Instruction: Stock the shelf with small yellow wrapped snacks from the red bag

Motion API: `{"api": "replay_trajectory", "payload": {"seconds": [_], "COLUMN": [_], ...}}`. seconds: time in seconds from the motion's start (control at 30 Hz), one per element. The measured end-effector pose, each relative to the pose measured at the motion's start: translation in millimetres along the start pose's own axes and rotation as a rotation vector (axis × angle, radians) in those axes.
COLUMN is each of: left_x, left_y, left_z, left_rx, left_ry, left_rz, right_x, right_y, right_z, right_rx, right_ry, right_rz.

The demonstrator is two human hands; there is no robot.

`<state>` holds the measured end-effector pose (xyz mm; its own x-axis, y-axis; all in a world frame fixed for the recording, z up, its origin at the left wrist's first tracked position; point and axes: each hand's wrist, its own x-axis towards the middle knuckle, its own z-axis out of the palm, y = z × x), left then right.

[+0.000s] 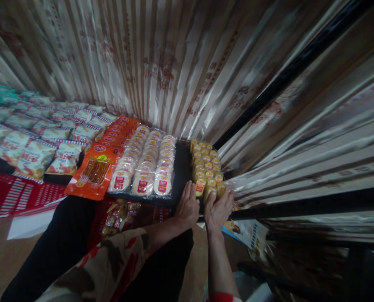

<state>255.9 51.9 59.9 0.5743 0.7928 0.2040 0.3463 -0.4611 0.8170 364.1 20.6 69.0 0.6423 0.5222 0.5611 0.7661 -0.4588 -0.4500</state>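
Observation:
My left hand (187,206) rests with fingers stretched flat against the front left edge of a pack of small yellow snack packets (206,167) on a dark shelf (182,167). My right hand (218,209) presses against the same pack's front right end, fingers laid over the nearest packets. Left of it lie clear bags of round rice crackers (145,161) in rows.
An orange snack bag (94,172) and more orange packs (119,131) lie left of the crackers. Several pale chip bags (35,138) fill the far left. A striped plastic curtain (187,63) hangs behind. A red basket of snacks (120,214) sits below the shelf.

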Motion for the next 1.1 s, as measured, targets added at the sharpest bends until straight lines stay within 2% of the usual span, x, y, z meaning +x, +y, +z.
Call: {"api": "replay_trajectory", "payload": {"seconds": [0.13,0.23,0.4,0.53,0.7,0.9,1.0,1.1], "left_x": [4,-1,-30,-56,-81,-111,-124,-138], "left_y": [1,4,-3,-16,-22,-37,-56,-79], "left_z": [-3.5,-6.0,-0.1,2.0,-20.9,-45.8,-56.9,-69.5], "left_rx": [-0.008,-0.014,-0.040,-0.034,-0.014,0.007,0.004,-0.019], "left_ry": [0.007,-0.010,0.031,0.078,0.004,0.011,0.000,-0.035], "left_rz": [0.001,0.005,0.031,0.109,0.175,0.068,-0.017,-0.123], "right_x": [-1,-2,-16,-43,-78,-104,-125,-157], "right_y": [1,2,-7,-22,-37,-57,-69,-82], "right_z": [-2,-4,-14,-22,-19,-16,-12,-3], "right_rx": [0.004,0.016,0.047,0.091,0.172,0.245,0.303,0.384], "right_ry": [0.021,0.050,0.113,0.089,-0.006,-0.105,-0.160,-0.283], "right_rz": [0.003,-0.047,-0.129,-0.207,-0.272,-0.348,-0.366,-0.359]}}
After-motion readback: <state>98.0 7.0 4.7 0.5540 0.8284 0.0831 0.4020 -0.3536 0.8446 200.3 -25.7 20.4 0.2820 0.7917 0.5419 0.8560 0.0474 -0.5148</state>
